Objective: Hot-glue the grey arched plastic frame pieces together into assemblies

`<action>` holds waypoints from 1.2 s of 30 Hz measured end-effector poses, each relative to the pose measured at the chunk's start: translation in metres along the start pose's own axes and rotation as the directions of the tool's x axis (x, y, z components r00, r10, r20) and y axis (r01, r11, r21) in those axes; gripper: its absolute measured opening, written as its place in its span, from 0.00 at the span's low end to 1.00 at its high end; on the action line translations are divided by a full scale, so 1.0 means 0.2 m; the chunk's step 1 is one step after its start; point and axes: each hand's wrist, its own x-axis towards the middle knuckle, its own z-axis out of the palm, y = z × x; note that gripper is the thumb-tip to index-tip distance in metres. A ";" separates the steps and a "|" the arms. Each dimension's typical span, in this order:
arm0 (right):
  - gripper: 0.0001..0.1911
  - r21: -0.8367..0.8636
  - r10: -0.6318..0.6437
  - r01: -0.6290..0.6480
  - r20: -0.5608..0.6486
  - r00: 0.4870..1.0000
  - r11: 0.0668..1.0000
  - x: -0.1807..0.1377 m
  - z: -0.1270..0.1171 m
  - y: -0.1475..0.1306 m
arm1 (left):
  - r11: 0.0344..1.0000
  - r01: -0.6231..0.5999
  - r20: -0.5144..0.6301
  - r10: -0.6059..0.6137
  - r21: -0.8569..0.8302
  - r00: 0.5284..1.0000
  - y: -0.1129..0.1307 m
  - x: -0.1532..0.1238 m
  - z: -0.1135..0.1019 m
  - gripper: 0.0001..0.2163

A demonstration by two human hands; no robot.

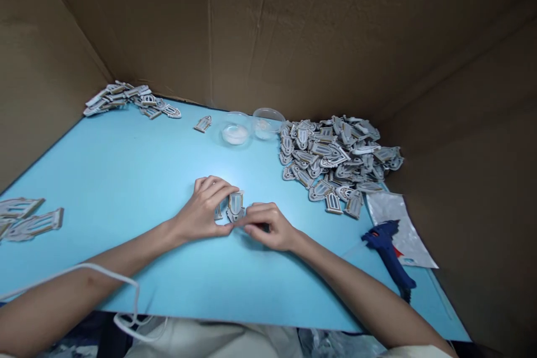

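Held the left forearm (126,251) slanting in from the lower left over the blue table (126,179), and the right forearm (348,285) slanting in from the lower right. Had both hands close together near mid-table, almost meeting at the fingertips. Arched the left hand (206,207) back upward, with the index along the upper edge of a grey arched piece (235,205), the thumb near its lower tip, thumb and index well apart around it, the other fingers bent behind. Could not tell any firm clamping there. Held the right hand (271,226) knuckles up, index reaching to the lower tip of the piece, thumb just below with a dark gap between, remaining fingers curled inward. Could not tell any pinch there either. Framed the piece between both hands, pointed end toward the body; partly hid a second piece (218,211) behind the left fingers. Showed beyond: a large heap (335,151) at right, a smaller heap (113,98) far left, two clear cups (235,133) between, a glue gun (388,251) partly over a bag (388,210), and a white cable (84,265) across the left forearm.
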 end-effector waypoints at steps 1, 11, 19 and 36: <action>0.17 -0.025 0.015 -0.016 -0.033 0.999 1.000 0.00 0.00 0.00 | 1.000 0.005 -0.007 -0.005 0.001 1.000 0.00 0.00 0.00 0.26; 0.21 -0.103 -0.019 0.017 -0.016 1.000 0.995 -0.01 0.03 0.01 | 0.998 0.061 -0.002 -0.061 -0.005 0.998 -0.01 0.02 0.00 0.29; 0.19 -0.270 0.154 -0.176 -0.100 0.983 0.947 -0.02 0.05 -0.03 | 0.998 0.063 0.002 -0.063 -0.003 0.998 -0.05 0.03 0.01 0.30; 0.15 -0.142 -0.078 0.071 -0.039 0.996 0.987 0.01 0.03 0.01 | 0.996 0.084 0.038 -0.085 0.031 0.996 -0.04 0.03 0.01 0.31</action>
